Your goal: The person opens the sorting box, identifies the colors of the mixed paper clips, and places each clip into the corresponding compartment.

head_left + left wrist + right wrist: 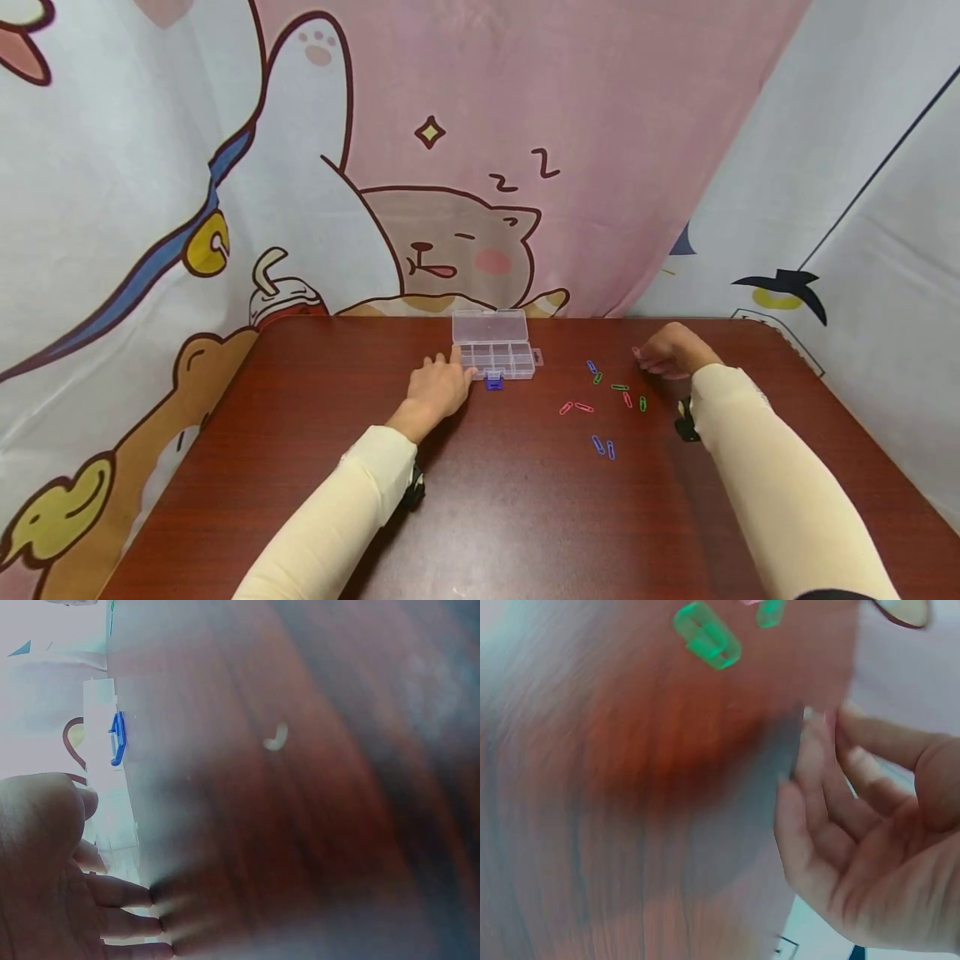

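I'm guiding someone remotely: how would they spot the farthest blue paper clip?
On the brown table, find the clear box. Right of it, the blue paper clip sits beside a green one; the other two blue clips lie nearer the camera.

Dk wood tbl (495, 521) w/ box + clips, per my head cam.
From my end: clear divided box (501, 360), lid (491, 327) up, blue latch (493, 382) in front, sits nr tbl's far edge. R of it, 9 loose paper clips (619, 387): 3 blue, 3 green, 3 pink; 2 blues side by side, closest to cam.
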A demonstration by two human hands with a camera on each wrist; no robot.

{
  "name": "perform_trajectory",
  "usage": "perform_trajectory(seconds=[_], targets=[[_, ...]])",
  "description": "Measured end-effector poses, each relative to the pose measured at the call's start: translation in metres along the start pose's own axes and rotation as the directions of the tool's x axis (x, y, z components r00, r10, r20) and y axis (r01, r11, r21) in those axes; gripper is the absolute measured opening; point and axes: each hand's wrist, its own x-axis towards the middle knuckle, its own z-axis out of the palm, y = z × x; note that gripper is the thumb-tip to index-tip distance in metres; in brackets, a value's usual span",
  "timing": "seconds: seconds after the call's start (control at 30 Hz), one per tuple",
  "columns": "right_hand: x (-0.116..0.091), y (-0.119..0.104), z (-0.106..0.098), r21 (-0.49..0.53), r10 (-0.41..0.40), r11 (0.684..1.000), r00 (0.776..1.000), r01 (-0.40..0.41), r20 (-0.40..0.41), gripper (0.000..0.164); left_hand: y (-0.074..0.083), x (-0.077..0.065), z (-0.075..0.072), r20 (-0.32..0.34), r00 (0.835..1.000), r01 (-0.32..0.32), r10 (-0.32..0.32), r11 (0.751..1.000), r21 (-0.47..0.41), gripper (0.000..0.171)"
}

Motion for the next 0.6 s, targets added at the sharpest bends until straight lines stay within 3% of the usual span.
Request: perform_trajectory(seconds=[0.1, 0.2, 0.5, 0.6], targets=[[-0.003, 0.0, -0.005, 0.206, -0.01, 0.978, 0.987, -0.023, 0.159, 0.026, 0.0, 0.0, 0.0, 0.007, 1.0, 0.003, -0.003, 1.0, -0.005, 0.062], [-0.005, 0.003, -0.007, 0.356, -0.046, 0.933, 0.971, -0.042, 0.235, 0.028, 0.0, -0.001, 0.0, 0.009, 1.0, 0.004, -0.003, 1.0, -0.01, 0.063], [-0.003, 0.0, 0.004, 0.63, -0.135, 0.773, 0.949, -0.078, 0.283, 0.025, 0.001, -0.002, -0.001, -0.003, 1.0, 0.0, 0.0, 1.0, -0.014, 0.062], [-0.003, -0.007, 0.012, 0.663, -0.153, 0.743, 0.942, -0.089, 0.298, 0.027, 0.002, -0.001, -0.001, -0.007, 1.0, 0.001, -0.001, 1.0, -0.017, 0.062]])
